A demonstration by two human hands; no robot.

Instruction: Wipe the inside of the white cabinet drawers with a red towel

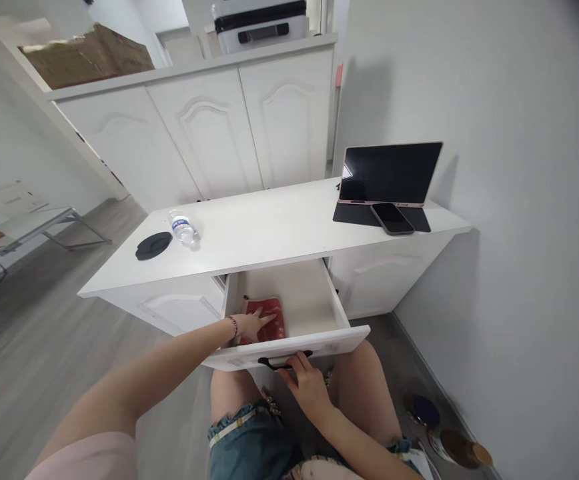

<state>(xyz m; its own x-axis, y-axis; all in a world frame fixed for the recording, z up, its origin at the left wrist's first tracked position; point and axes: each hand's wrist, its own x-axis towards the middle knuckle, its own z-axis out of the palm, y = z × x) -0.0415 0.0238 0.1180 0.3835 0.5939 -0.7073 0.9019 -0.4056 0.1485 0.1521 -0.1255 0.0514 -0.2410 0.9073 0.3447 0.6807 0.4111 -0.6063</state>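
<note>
Below the white desk top, a white drawer (308,293) is pulled out toward my knees. Inside it, at the left, lies a red pouch (275,325) with a faint pattern and what looks like a zipper along its edge. My left hand (252,325), with a beaded bracelet at the wrist, reaches over the drawer's side and rests on the pouch, fingers spread flat. At the drawer front, the fingers of my right hand (309,387) curl over the right part of the black drawer handle (268,363).
On the desk top (264,227) are a clear plastic bottle (183,229) lying down, a dark round mat (153,246), a tablet (392,173) on a stand and a phone (392,219). A wall (529,200) borders the right. A glass bottle (452,445) is at lower right.
</note>
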